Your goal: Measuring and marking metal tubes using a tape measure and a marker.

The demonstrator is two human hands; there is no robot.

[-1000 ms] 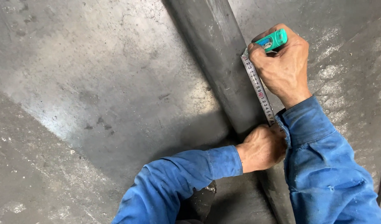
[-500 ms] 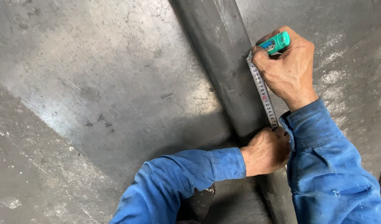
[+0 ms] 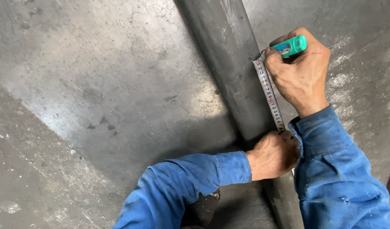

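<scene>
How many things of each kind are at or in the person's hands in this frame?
Hands: 2, left hand pinning the tape, right hand gripping the marker
Tape measures: 1, white tape measure lying along the bar
Markers: 1, green marker
Metal bars: 1, long grey metal bar
Total: 5

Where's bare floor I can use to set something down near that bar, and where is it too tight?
The widest bare patch is the grey floor left of the dark metal bar, above the left sleeve. A narrower strip lies right of the bar, past the right hand. It is crowded along the bar, where the tape measure runs down to the left hand.
</scene>
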